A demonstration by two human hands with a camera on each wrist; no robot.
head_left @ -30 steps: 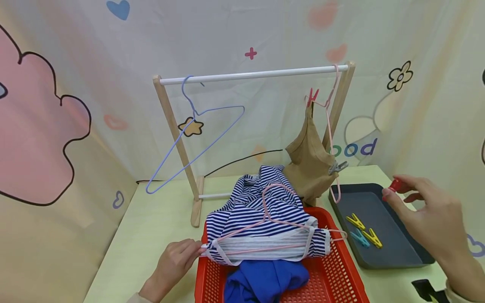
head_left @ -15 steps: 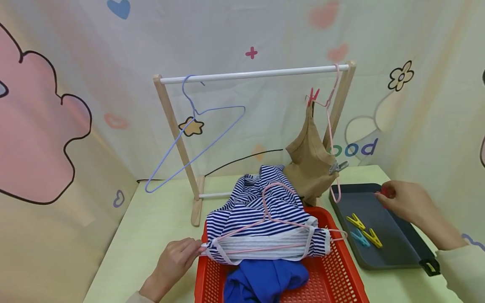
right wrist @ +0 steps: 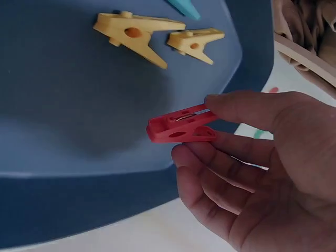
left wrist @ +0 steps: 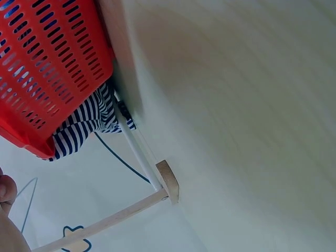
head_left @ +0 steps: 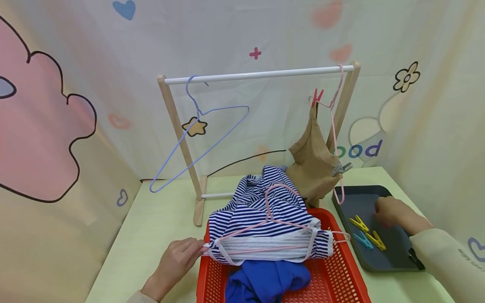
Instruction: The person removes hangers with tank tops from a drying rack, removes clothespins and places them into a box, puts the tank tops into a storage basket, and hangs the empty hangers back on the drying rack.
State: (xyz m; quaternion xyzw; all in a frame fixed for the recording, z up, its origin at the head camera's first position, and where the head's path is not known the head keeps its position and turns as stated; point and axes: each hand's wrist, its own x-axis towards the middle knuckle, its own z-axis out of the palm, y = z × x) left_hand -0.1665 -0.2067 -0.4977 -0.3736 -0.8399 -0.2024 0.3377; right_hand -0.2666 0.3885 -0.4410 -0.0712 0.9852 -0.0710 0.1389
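My left hand pinches the left end of a pink clothes hanger, which runs through a navy-and-white striped shirt. The shirt lies across a red plastic basket, above a blue cloth. Over the dark grey tray, my right hand holds a red clothespin by its handles between thumb and fingers, seen in the right wrist view. Yellow clothespins and a light-blue clothespin lie in the tray. The left wrist view catches only part of the left hand.
Behind the basket stands a drying rack with a white rod and wooden legs. A blue hanger hangs at its left. At its right hangs a brown garment, held to another pink hanger by a red clip and a grey clip.
My right hand has moved from the tray's right side leftward and down over the tray with the red clothespin. The left hand keeps its hold; the view has shifted slightly.
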